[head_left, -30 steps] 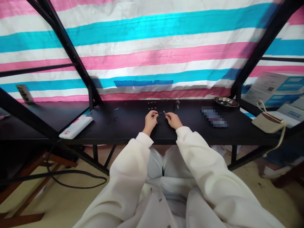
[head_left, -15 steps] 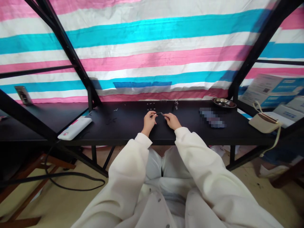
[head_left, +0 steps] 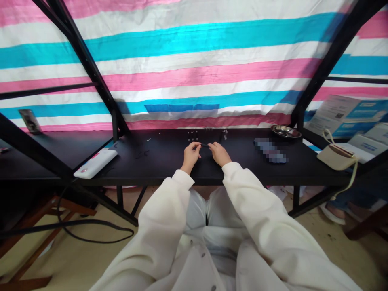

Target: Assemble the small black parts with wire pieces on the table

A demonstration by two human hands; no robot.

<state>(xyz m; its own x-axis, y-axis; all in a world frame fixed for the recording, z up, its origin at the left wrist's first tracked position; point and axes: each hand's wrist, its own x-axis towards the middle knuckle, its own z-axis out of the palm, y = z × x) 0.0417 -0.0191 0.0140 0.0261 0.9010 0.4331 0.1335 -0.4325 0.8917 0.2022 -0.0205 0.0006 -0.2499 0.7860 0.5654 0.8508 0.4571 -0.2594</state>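
Observation:
Between my two hands is a small, thin black stick-like piece point(head_left: 205, 145), held level just above the black table point(head_left: 163, 163). My left hand point(head_left: 190, 154) pinches its left end between thumb and fingers. At the other end, my right hand point(head_left: 219, 153) is closed with its fingertips on the piece, hiding that end. Beyond my left hand lie several tiny pale parts point(head_left: 192, 136) in rows. Another few small light bits point(head_left: 224, 134) sit past my right hand, and a little row of tiny pieces point(head_left: 208, 129) lies at the back edge.
A white power bank-like box point(head_left: 95, 163) lies on the left. To the right are a blurred-out bluish item point(head_left: 270, 150), a shiny metal dish point(head_left: 285, 131), a beige bag point(head_left: 337, 157) and blue-white boxes point(head_left: 348, 115). Black frame posts slant up at both sides; a striped sheet hangs behind.
My right hand has shifted slightly left, closer to my left hand. A light-coloured tip that showed at the right end of the black piece is now covered by my fingers.

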